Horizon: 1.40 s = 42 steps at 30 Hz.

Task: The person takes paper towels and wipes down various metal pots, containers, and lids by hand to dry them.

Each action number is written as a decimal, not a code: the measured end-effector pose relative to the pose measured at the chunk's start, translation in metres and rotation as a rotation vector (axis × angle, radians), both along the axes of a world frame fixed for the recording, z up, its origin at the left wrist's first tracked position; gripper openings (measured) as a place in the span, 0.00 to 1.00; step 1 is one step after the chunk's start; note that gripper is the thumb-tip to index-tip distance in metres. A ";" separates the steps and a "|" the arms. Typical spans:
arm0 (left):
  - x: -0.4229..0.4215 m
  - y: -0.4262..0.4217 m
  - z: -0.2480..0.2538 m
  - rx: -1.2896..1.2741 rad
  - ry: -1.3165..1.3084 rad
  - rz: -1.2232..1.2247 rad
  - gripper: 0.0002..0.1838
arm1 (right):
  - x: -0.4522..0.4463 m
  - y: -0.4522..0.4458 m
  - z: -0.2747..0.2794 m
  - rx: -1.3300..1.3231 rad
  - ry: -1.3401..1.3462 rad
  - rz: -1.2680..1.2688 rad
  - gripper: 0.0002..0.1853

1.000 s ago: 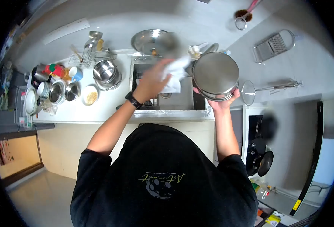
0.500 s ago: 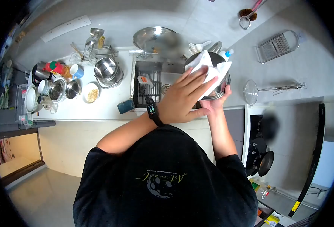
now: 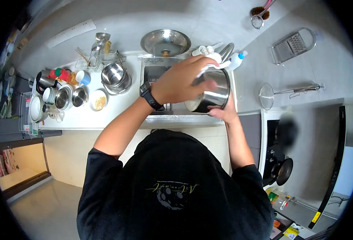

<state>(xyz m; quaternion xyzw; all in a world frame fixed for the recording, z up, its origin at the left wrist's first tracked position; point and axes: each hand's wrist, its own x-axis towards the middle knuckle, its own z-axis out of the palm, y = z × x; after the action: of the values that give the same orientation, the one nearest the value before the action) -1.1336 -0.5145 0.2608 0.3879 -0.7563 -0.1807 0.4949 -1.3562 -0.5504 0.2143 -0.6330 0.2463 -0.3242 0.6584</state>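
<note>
A shiny steel pot (image 3: 218, 86) is held tilted on its side above the right part of the sink. My right hand (image 3: 227, 113) grips it from the right and below, thumb on the near edge. My left hand (image 3: 182, 82), with a black watch on the wrist, reaches across the pot's left and upper side. A white cloth (image 3: 213, 59), partly hidden and blurred, is bunched under its fingers against the pot. Whether it is fabric or paper I cannot tell. The sink (image 3: 154, 72) lies behind my left hand, mostly covered by it.
On the counter to the left stand a steel pot (image 3: 113, 74), a bowl of pale pieces (image 3: 99, 100), a blue mug (image 3: 82, 78) and several bowls. A large steel basin (image 3: 165, 42) leans behind the sink; a white bottle (image 3: 236, 61) stands right of it. A stove (image 3: 270, 152) is at the right.
The pot has turned from showing its upper side to lying tilted, its shiny side wall facing up. My left hand has shifted left and up with the cloth, which is now more bunched.
</note>
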 end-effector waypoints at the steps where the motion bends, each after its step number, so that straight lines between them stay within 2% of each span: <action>1: 0.004 0.001 -0.004 0.086 0.066 -0.022 0.30 | 0.002 -0.001 0.000 -0.179 0.066 -0.027 0.74; 3: 0.009 0.003 -0.003 0.238 0.096 -0.033 0.30 | 0.005 0.001 -0.003 -0.577 0.256 -0.078 0.78; 4: 0.011 0.004 0.001 0.241 0.097 -0.030 0.30 | 0.006 0.005 0.000 -0.574 0.255 -0.075 0.78; 6: 0.014 0.006 0.008 0.317 -0.029 -0.124 0.40 | 0.010 0.011 0.006 -0.789 0.348 -0.187 0.79; 7: 0.011 0.008 0.003 0.182 -0.055 -0.084 0.41 | 0.013 0.011 0.012 -0.806 0.360 -0.209 0.79; 8: 0.009 0.012 0.001 0.182 -0.058 -0.084 0.41 | 0.014 0.012 0.014 -0.806 0.357 -0.211 0.79; 10: 0.006 0.020 -0.001 -0.008 -0.101 0.002 0.43 | 0.014 0.015 0.017 -0.808 0.355 -0.216 0.79; 12: 0.003 0.027 -0.002 -0.018 -0.179 0.021 0.46 | 0.014 0.013 0.012 -0.796 0.305 -0.224 0.78; 14: -0.002 0.035 -0.002 -0.145 -0.308 0.122 0.48 | 0.014 0.009 0.014 -0.668 0.295 -0.187 0.77; 16: -0.004 0.042 -0.002 -0.151 -0.349 0.119 0.49 | 0.016 0.004 0.014 -0.629 0.258 -0.173 0.73; 19: -0.007 0.053 -0.011 -0.284 -0.555 0.027 0.50 | 0.006 -0.007 -0.006 -0.465 0.148 -0.142 0.69; 24: -0.012 0.049 0.012 -0.248 -0.485 0.100 0.50 | 0.008 0.011 0.013 0.026 0.003 -0.021 0.69; 27: -0.016 0.041 0.019 -0.204 -0.416 0.177 0.50 | 0.007 0.009 0.007 0.065 -0.017 -0.020 0.70; 28: -0.013 0.039 0.021 -0.205 -0.417 0.179 0.50 | 0.002 0.004 -0.002 -0.203 0.063 -0.046 0.71; 29: -0.010 0.037 0.023 -0.102 -0.386 0.166 0.49 | 0.000 0.001 -0.007 -0.471 0.142 -0.072 0.72; 30: -0.005 0.034 0.025 0.001 -0.353 0.152 0.48 | 0.007 0.011 0.012 -0.582 0.231 -0.145 0.73; 31: -0.001 0.029 0.023 0.039 -0.299 0.105 0.44 | 0.008 0.014 0.020 -0.611 0.259 -0.150 0.73; 32: 0.001 0.022 0.018 0.019 -0.260 0.112 0.36 | 0.009 0.016 0.025 -0.639 0.286 -0.157 0.73; 35: 0.009 0.014 0.017 0.103 -0.216 0.051 0.35 | 0.016 0.031 0.041 -0.632 0.312 -0.197 0.76; 37: 0.016 0.010 0.023 0.375 -0.211 -0.081 0.36 | 0.017 0.030 0.040 -0.761 0.283 -0.205 0.76; 38: 0.018 0.010 0.023 0.376 -0.212 -0.080 0.36 | 0.015 0.030 0.040 -0.760 0.281 -0.205 0.76; 40: 0.023 0.009 0.023 0.897 0.087 -0.207 0.37 | 0.012 0.030 0.042 -1.065 0.411 -0.160 0.72; 41: 0.027 0.000 -0.010 0.899 0.189 -0.221 0.38 | 0.012 0.031 0.045 -1.064 0.436 -0.130 0.67; 42: 0.026 0.004 -0.020 0.901 0.187 -0.220 0.38 | 0.009 0.029 0.046 -1.062 0.434 -0.132 0.67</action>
<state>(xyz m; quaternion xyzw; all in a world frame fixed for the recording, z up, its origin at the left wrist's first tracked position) -1.1076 -0.5102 0.2407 0.4636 -0.5916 -0.5763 0.3210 -1.3469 -0.5213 0.2599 -0.9122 0.2182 -0.3063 0.1629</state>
